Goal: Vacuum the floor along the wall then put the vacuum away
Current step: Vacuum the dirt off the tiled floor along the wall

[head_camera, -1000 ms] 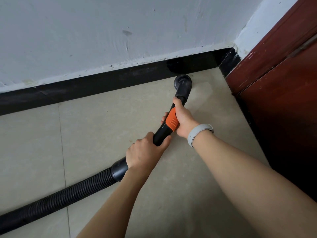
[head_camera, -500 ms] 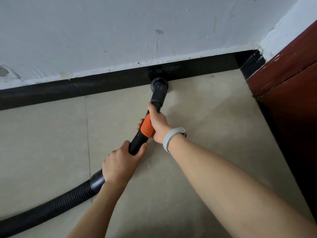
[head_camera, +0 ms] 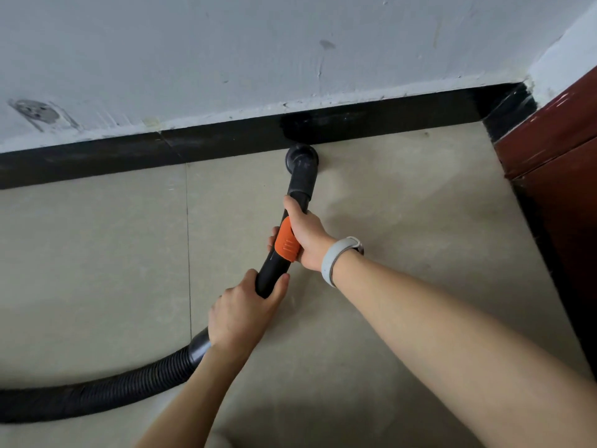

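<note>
- Vacuuming along the wall point(head_camera: 226, 53) is the step in hand: the nozzle point(head_camera: 302, 156) sits on the floor point(head_camera: 403, 221) at the upper centre of the frame, touching or just short of the black skirting point(head_camera: 193, 147); which of the two cannot be told.
- The right hand point(head_camera: 305, 234), wearing a pale wristband point(head_camera: 337, 258), is clenched round the wand point(head_camera: 290, 234) just above its orange slider point(head_camera: 286, 242), thumb pointing up the tube toward the nozzle.
- The left hand point(head_camera: 240, 310) grips the lower end of the wand at centre frame, fingers wrapped under it, where the ribbed hose point(head_camera: 97, 389) joins and trails off to the lower left edge.
- The vacuum's body is out of frame, so where it stands cannot be said.
- A red-brown door point(head_camera: 555, 176) fills the right edge, and the corner where the skirting meets it lies to the right of the nozzle, apart from it.
- Judging by this, the wall run is only partly done: a long stretch of skirting reaches away to the left of the frame.
- The next move likely calls for sliding the nozzle sideways along the skirting, keeping it flat on the tile and close to the black strip, both hands guiding together so the hose follows without kinking.
- Putting the vacuum away is not yet begun.
</note>
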Demonstrator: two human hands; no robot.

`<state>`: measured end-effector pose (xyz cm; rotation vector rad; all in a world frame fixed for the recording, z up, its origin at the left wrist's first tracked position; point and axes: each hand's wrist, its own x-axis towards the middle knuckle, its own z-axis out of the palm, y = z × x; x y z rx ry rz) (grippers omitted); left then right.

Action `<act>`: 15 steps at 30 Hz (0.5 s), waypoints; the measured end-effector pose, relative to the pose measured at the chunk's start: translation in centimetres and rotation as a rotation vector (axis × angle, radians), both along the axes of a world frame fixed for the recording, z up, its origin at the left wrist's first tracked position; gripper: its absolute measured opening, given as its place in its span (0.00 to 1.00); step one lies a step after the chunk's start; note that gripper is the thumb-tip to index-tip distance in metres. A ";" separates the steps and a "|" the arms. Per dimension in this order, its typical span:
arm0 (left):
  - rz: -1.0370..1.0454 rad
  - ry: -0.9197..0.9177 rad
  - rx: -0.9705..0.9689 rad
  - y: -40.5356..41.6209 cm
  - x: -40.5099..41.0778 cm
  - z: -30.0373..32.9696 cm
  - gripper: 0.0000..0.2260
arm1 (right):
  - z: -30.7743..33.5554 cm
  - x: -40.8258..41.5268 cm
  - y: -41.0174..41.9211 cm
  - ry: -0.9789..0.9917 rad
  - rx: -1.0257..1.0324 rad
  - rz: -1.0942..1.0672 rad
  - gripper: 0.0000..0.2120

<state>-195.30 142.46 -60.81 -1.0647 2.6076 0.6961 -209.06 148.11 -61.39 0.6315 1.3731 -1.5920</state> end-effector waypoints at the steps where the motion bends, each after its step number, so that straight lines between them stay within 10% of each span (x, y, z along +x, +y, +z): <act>1: 0.006 -0.004 0.004 -0.1 0.6 -0.1 0.20 | 0.0 0.5 -0.2 -0.004 0.001 0.015 0.14; 15: 0.110 -0.009 0.027 -3.8 7.7 0.9 0.17 | 0.7 7.5 -5.6 -0.049 -0.001 0.129 0.14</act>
